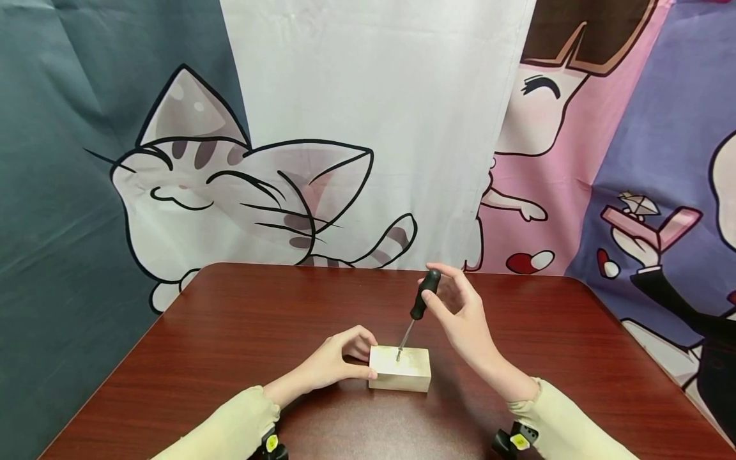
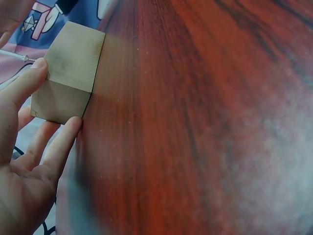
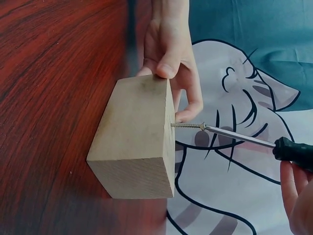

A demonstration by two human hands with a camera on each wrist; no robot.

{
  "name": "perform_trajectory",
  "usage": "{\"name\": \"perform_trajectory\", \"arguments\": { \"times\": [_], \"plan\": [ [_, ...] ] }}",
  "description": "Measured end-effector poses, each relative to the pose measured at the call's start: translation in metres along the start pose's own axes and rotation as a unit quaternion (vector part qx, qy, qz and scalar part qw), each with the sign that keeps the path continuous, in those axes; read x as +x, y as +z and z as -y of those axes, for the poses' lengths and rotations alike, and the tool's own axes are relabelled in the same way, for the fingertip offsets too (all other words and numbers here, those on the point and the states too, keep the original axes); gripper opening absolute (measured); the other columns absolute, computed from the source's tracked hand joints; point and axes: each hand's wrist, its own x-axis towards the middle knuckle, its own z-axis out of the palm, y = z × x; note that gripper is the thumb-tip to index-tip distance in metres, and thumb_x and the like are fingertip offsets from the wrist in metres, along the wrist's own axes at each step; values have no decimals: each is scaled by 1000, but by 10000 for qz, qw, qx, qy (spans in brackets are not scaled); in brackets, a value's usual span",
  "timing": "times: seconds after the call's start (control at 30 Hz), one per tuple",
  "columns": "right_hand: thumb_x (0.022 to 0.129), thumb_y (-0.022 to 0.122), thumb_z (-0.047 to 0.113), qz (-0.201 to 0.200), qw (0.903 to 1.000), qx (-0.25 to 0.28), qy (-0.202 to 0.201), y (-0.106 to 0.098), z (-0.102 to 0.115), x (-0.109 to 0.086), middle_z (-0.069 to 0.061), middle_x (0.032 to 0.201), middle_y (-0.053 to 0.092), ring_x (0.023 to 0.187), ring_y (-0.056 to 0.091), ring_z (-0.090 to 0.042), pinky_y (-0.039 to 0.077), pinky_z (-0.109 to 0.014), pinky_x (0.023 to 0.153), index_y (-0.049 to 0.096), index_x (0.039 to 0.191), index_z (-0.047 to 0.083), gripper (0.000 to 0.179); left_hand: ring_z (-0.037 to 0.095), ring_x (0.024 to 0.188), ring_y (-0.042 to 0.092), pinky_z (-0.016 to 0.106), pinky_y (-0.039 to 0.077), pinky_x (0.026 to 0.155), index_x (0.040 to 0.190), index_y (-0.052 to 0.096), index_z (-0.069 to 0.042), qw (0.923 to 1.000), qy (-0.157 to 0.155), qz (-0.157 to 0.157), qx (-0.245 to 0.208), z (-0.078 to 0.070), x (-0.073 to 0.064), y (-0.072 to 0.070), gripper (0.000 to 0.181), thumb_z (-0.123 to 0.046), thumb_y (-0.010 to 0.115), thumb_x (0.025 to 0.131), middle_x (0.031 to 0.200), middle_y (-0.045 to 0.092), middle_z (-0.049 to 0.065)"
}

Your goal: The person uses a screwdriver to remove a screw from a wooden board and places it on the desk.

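A pale wooden block (image 1: 399, 381) rests on the table, its left end gripped by my left hand (image 1: 335, 361), thumb on the near side and fingers at the far side and end. From its top face stands a long metal screw (image 3: 188, 126), threads partly exposed in the right wrist view. My right hand (image 1: 467, 317) holds the black handle of a screwdriver (image 1: 425, 295) between thumb and fingers. The screwdriver's tip meets the screw head, and its shaft leans to the right. In the left wrist view the block (image 2: 73, 56) hides most of the screw.
The reddish-brown wooden table (image 1: 259, 306) spreads around the block on all sides. Behind its far edge hangs a printed cloth (image 1: 379, 83) with a cartoon cat and a figure. A small black device (image 1: 514, 441) is worn at my right wrist, another (image 1: 273, 445) at my left.
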Motion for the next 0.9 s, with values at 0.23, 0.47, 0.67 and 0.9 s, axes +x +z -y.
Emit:
{"name": "perform_trajectory", "arguments": {
  "times": [0.23, 0.47, 0.67, 0.9],
  "plan": [
    [92, 68, 4, -222, 9998, -16, -12, 0, 2, 0, 6, 102, 68, 89, 66, -8, 56, -20, 76, 57, 131, 11, 41, 13, 100, 70, 28, 57, 91, 116, 59, -22, 10000, 49, 10, 31, 0, 0, 0, 46, -26, 85, 78, 110, 70, 1],
    [91, 69, 4, -264, 9996, -51, 9, -2, 2, 0, 3, 102, 67, 87, 65, -7, 56, -20, 76, 58, 130, 14, 41, 13, 99, 70, 28, 57, 91, 116, 59, -21, 9999, 84, 6, 56, 0, 1, -1, 46, -26, 85, 78, 110, 70, 2],
    [92, 68, 4, -249, 9997, -5, 28, -4, 3, 0, 0, 105, 69, 88, 66, -8, 57, -19, 78, 58, 130, 11, 41, 13, 98, 71, 28, 57, 90, 116, 59, -20, 9999, 108, 17, 66, 1, 1, 0, 45, -26, 84, 79, 109, 70, 4],
    [91, 71, 11, -142, 9995, -281, -76, -11, 5, 2, 13, 110, 73, 98, 69, -8, 56, -19, 77, 60, 129, 17, 40, 16, 98, 71, 31, 58, 91, 116, 60, -18, 9998, 189, 13, 57, 2, 1, 0, 43, -26, 83, 80, 109, 70, 8]
  ]
}}
